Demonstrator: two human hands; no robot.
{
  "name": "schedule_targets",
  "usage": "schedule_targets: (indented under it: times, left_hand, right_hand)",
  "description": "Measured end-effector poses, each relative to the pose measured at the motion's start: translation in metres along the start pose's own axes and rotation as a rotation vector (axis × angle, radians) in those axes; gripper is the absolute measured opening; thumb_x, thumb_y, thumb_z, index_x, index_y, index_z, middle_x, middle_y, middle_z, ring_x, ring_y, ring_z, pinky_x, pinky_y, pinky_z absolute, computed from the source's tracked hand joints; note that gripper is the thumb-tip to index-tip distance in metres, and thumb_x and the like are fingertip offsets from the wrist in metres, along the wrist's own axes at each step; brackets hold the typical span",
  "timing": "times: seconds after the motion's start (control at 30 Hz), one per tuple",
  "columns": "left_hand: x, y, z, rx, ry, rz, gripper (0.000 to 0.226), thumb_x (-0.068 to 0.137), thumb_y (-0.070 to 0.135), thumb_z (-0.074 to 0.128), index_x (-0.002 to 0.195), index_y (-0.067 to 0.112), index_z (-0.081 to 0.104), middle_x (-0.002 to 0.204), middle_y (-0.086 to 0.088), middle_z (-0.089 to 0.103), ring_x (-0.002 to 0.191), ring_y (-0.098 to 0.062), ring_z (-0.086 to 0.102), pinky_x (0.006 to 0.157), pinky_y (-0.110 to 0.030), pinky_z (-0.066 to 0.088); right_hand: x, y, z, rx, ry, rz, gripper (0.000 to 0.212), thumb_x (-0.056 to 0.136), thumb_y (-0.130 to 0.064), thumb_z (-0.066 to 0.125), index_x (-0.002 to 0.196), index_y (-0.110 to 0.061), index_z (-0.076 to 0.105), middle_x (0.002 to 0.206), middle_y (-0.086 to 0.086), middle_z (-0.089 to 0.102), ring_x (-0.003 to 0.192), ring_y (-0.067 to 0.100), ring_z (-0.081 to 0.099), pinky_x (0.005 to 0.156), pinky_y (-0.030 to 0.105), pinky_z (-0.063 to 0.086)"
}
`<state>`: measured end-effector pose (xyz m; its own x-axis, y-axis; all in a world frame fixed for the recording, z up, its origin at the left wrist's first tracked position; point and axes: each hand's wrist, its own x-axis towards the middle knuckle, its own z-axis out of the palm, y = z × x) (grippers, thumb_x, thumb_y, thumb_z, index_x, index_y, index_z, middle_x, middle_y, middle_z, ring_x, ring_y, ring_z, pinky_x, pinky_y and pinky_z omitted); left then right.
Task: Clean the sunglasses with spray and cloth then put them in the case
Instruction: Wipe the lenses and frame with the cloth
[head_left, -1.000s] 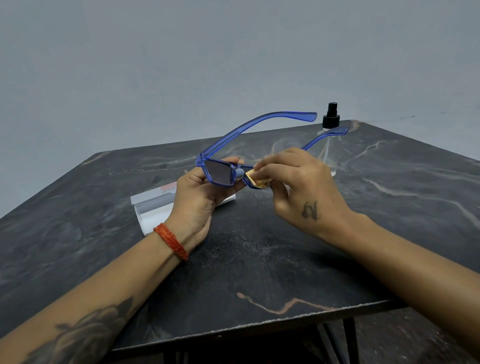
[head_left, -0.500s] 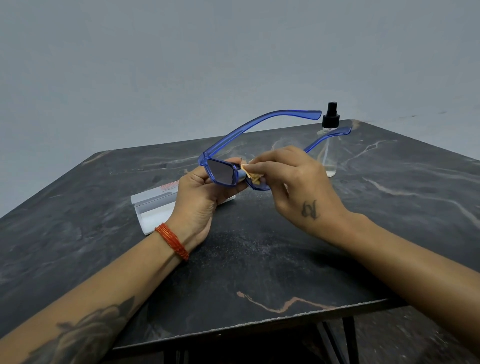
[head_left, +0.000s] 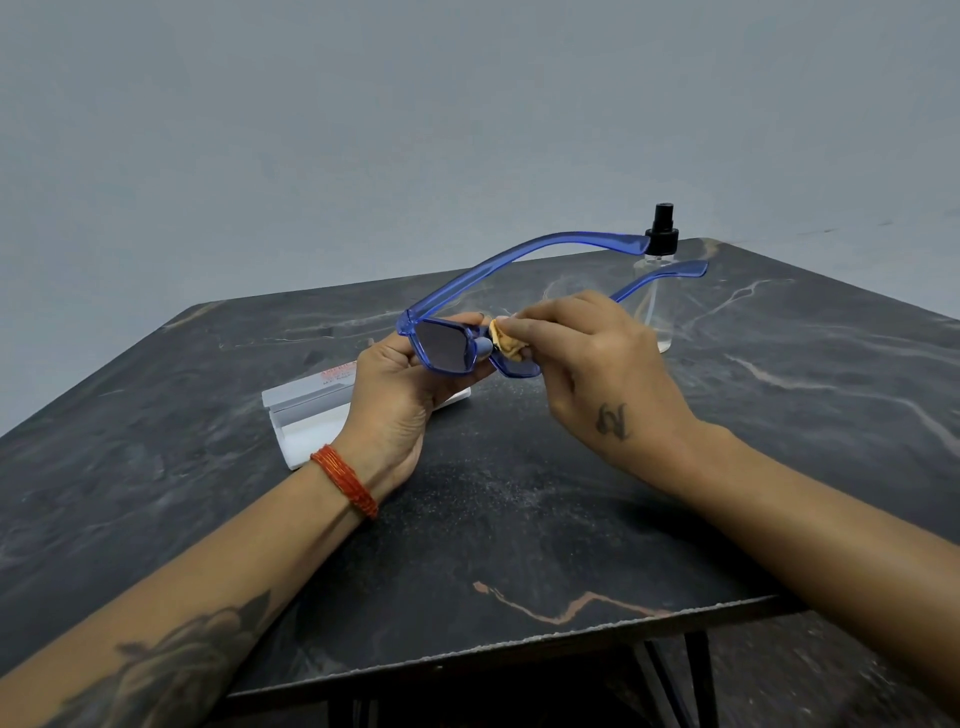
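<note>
Blue-framed sunglasses (head_left: 444, 345) with dark lenses are held above the table, arms unfolded and pointing away from me. My left hand (head_left: 397, 397) grips the frame at its left lens. My right hand (head_left: 597, 364) pinches a small tan cloth (head_left: 506, 340) against the right lens, which is mostly hidden by the fingers. A clear spray bottle (head_left: 658, 280) with a black nozzle stands behind the glasses' arms at the far right. A white case (head_left: 306, 415) lies on the table, partly hidden behind my left hand.
The dark marble-patterned table (head_left: 519, 519) has its front edge close to me and a corner at the lower right. A plain grey wall rises behind it. Black table legs show below the front edge.
The cloth in my right hand has shifted slightly up and left on the right lens. The glasses have tilted a little, their arms rising. My left hand stays put.
</note>
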<state>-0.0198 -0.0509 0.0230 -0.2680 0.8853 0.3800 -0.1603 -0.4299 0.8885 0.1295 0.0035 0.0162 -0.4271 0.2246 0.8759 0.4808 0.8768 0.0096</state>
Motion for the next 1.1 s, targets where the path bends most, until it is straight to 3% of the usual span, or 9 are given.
schedule_targets:
  times: [0.17, 0.4, 0.6, 0.8, 0.97, 1.1]
  left_hand:
    - [-0.0004, -0.0016, -0.0025, -0.005, 0.014, -0.007, 0.017, 0.06, 0.007, 0.068, 0.075, 0.014, 0.072, 0.079, -0.002, 0.074, 0.079, -0.019, 0.07, 0.069, -0.027, 0.057]
    - [0.002, -0.002, -0.0048, -0.004, 0.024, -0.001, 0.016, 0.058, 0.006, 0.07, 0.071, 0.015, 0.074, 0.081, -0.001, 0.073, 0.084, -0.02, 0.069, 0.071, -0.03, 0.058]
    - [0.0018, -0.0025, -0.0049, 0.004, 0.008, 0.002, 0.016, 0.059, 0.007, 0.069, 0.071, 0.015, 0.074, 0.082, -0.001, 0.074, 0.084, -0.019, 0.069, 0.071, -0.029, 0.057]
    - [-0.0007, -0.0021, -0.0047, 0.008, -0.008, 0.032, 0.017, 0.059, 0.009, 0.069, 0.074, 0.015, 0.074, 0.08, -0.001, 0.074, 0.082, -0.018, 0.07, 0.072, -0.029, 0.057]
    - [-0.0008, -0.0021, -0.0047, -0.009, -0.01, 0.031, 0.015, 0.058, 0.008, 0.069, 0.071, 0.015, 0.074, 0.08, -0.001, 0.074, 0.081, -0.018, 0.07, 0.07, -0.027, 0.057]
    - [0.0022, -0.0033, -0.0071, 0.009, 0.003, 0.032, 0.016, 0.06, 0.006, 0.068, 0.071, 0.016, 0.075, 0.082, 0.001, 0.074, 0.085, -0.019, 0.069, 0.071, -0.028, 0.057]
  right_hand:
    - [-0.0002, -0.0019, -0.002, 0.149, -0.018, 0.016, 0.029, 0.075, 0.004, 0.061, 0.1, -0.005, 0.073, 0.095, 0.008, 0.071, 0.084, 0.026, 0.065, 0.071, 0.035, 0.054]
    - [-0.0009, -0.0022, -0.0039, 0.089, -0.01, 0.005, 0.029, 0.06, 0.009, 0.059, 0.079, -0.005, 0.075, 0.082, 0.005, 0.072, 0.072, 0.03, 0.063, 0.059, 0.036, 0.053]
    - [-0.0011, -0.0023, 0.0002, -0.026, 0.002, 0.004, 0.034, 0.066, 0.014, 0.063, 0.095, -0.001, 0.073, 0.087, 0.012, 0.07, 0.076, 0.032, 0.061, 0.064, 0.034, 0.051]
    - [-0.0005, -0.0034, 0.0006, 0.074, -0.009, -0.002, 0.032, 0.075, 0.005, 0.058, 0.101, -0.005, 0.073, 0.095, 0.009, 0.07, 0.082, 0.027, 0.062, 0.071, 0.026, 0.045]
    - [0.0003, -0.0034, -0.0039, 0.172, -0.014, 0.022, 0.031, 0.067, 0.01, 0.061, 0.09, -0.007, 0.075, 0.091, 0.005, 0.071, 0.08, 0.026, 0.063, 0.07, 0.028, 0.048]
    - [0.0003, -0.0043, -0.0059, 0.099, -0.006, 0.004, 0.031, 0.06, 0.01, 0.058, 0.079, -0.006, 0.076, 0.082, 0.004, 0.072, 0.072, 0.028, 0.063, 0.061, 0.034, 0.053]
